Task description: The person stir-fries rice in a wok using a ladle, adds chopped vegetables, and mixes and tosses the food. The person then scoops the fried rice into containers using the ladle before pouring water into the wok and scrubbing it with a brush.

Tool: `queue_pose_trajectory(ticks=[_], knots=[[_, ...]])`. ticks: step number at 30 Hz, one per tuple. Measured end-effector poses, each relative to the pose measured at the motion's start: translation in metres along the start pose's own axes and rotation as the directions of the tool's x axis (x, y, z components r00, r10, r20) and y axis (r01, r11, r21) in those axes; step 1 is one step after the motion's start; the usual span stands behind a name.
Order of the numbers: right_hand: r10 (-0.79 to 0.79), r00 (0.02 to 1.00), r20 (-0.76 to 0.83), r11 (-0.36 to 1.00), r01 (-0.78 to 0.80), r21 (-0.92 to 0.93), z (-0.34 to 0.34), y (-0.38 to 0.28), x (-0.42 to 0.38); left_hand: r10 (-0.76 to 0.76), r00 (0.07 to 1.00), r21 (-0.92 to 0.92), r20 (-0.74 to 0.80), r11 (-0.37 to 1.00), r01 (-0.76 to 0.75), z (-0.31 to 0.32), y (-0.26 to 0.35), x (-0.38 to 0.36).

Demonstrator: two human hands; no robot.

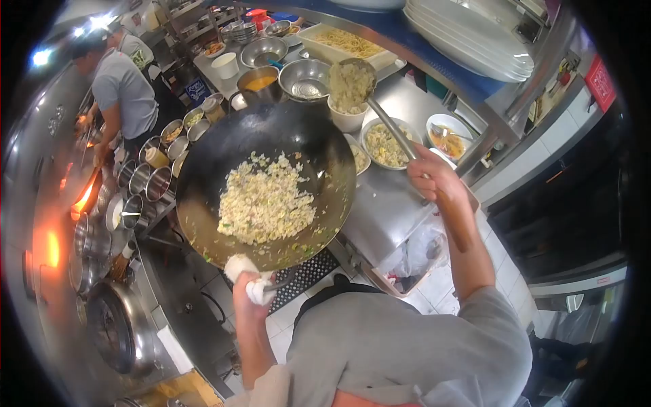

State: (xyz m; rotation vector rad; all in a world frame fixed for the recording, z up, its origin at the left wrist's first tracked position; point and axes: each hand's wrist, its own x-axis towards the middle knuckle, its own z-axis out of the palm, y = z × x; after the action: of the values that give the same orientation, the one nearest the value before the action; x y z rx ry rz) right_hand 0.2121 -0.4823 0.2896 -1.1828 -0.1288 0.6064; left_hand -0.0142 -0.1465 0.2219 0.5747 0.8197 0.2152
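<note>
Grey shirt (407, 339) nearest. Right hand (434, 174) closed round ladle (393, 129); shaft runs forward-left from grip, loaded scoop over white tub (348, 121). Left hand (249, 296) closed on cloth (259, 290) at wok (271, 129) rim, fried rice (268, 203) beyond.

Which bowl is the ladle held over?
The deep white bowl beside the wok: the ladle's food-filled head is over its mouth. The wider rice-filled bowl sits nearer the right hand.
</note>
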Motion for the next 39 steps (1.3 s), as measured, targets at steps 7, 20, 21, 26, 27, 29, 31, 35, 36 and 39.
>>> queue_pose_trajectory(ticks=[7,20,21,26,27,29,31,35,36,39], knots=[[-0.12,0.937,-0.328,0.749,-0.131,-0.649,-0.025,0.059,0.066,-0.033,0.979,-0.014,-0.201,0.999,0.031,-0.039,-0.002,-0.012],[-0.572,0.799,-0.186,0.408,0.08,-0.909,-0.039,0.133,0.089,0.011,0.935,-0.058,-0.356,0.998,-0.034,-0.101,-0.01,-0.058],[-0.605,0.776,-0.181,0.412,0.111,-0.904,-0.033,0.133,0.088,-0.007,0.934,-0.058,-0.356,0.998,-0.014,-0.105,-0.009,-0.061],[-0.275,0.9,-0.339,0.835,0.049,-0.548,-0.027,0.115,0.084,-0.033,0.94,-0.112,-0.339,0.994,-0.006,-0.135,-0.017,-0.071],[-0.233,0.914,-0.332,0.9,0.073,-0.431,-0.029,0.113,0.085,-0.053,0.946,-0.131,-0.321,0.991,0.011,-0.14,-0.019,-0.073],[-0.196,0.942,-0.273,0.98,0.184,-0.07,-0.028,0.098,0.083,-0.093,0.955,-0.165,-0.283,0.985,0.048,-0.149,-0.022,-0.076],[-0.136,0.968,-0.209,0.964,0.178,0.198,-0.02,0.086,0.064,-0.084,0.959,-0.141,-0.271,0.989,0.046,-0.14,-0.025,-0.083],[0.063,0.998,-0.018,0.983,-0.059,0.175,0.022,0.087,-0.02,-0.165,0.971,-0.163,-0.172,0.977,0.137,-0.174,-0.031,-0.076],[0.146,0.989,-0.025,0.988,-0.144,0.054,0.045,0.09,-0.038,-0.13,0.98,-0.125,-0.153,0.986,0.111,-0.174,-0.032,-0.075],[0.146,0.933,0.328,0.644,0.161,-0.747,0.103,0.101,-0.062,-0.06,0.99,-0.098,-0.129,0.994,0.048,-0.163,-0.032,-0.083]])
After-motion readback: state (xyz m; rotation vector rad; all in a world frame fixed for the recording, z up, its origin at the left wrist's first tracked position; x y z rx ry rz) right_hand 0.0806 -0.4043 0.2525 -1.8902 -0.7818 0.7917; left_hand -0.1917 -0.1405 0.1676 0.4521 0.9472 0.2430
